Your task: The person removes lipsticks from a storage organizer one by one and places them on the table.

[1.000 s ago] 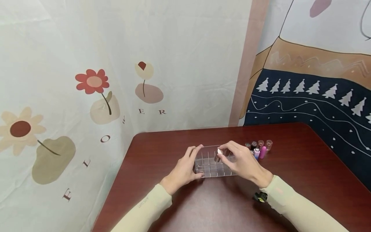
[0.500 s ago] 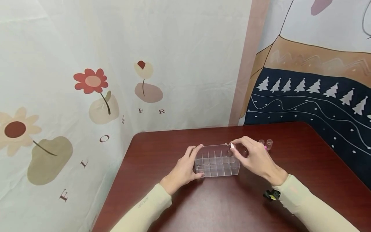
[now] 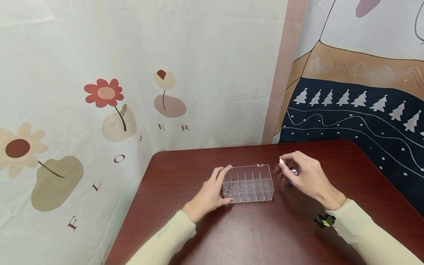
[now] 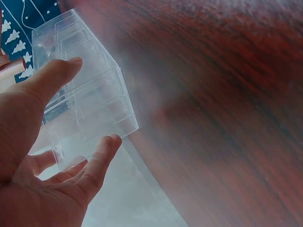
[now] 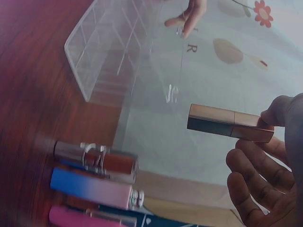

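Observation:
A clear plastic organizer box (image 3: 251, 191) with thin dividers stands on the table, a tall clear panel rising along its back edge. At its left end my left hand (image 3: 208, 189) grips it, the thumb at the front corner and the fingers at the back edge. To the right of the box, my right hand (image 3: 309, 178) is raised, pinching a lipstick tube (image 5: 230, 123) by one end. The tube is square-sided and shiny rose gold. Beneath that hand, a lip gloss tube (image 5: 116, 163), a blue-to-pink tube (image 5: 90, 187) and a bright pink tube (image 5: 78, 217) stand together, mostly hidden in the head view.
The dark red wooden table (image 3: 232, 235) backs onto a pale hanging cloth (image 3: 215, 73) with printed flowers. At the right hangs a navy cloth (image 3: 318, 121) with white trees. A black device (image 3: 325, 221) is strapped at the right wrist.
My right hand has moved right with the lipstick tube, from over the box to above the small tubes. The left hand and the box have stayed put.

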`<action>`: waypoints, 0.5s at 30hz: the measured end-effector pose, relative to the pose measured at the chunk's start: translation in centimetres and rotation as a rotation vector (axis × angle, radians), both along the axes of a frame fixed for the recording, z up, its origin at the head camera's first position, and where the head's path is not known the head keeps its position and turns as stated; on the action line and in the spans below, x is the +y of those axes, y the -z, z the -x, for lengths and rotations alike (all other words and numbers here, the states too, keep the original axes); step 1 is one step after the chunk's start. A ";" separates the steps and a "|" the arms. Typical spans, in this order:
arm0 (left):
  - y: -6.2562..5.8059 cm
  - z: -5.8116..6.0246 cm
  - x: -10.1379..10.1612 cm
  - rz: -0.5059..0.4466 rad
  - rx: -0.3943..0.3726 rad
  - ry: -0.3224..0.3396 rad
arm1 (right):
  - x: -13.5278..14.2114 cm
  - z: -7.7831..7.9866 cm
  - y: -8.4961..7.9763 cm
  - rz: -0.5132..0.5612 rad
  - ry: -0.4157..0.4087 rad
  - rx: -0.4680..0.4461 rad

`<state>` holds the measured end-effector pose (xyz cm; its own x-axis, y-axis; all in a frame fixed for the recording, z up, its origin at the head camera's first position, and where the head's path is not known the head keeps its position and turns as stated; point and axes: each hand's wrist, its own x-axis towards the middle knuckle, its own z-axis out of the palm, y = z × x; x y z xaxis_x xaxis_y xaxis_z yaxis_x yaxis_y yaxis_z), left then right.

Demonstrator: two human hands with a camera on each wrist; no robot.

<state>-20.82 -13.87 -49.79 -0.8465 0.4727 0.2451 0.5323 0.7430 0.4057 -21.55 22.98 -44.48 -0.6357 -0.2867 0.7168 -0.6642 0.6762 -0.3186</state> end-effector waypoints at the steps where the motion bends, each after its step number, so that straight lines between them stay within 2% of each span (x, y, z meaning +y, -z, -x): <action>1: 0.0 0.0 0.0 0.001 -0.004 0.000 | 0.2 0.0 -0.1 -0.004 0.009 -0.001; 8: 0.0 -0.1 0.0 0.002 0.006 -0.002 | 2.0 0.0 -0.3 -0.021 0.069 -0.001; 15: -0.1 -0.1 0.1 0.005 0.035 0.001 | 3.9 0.3 -0.1 -0.001 0.089 0.015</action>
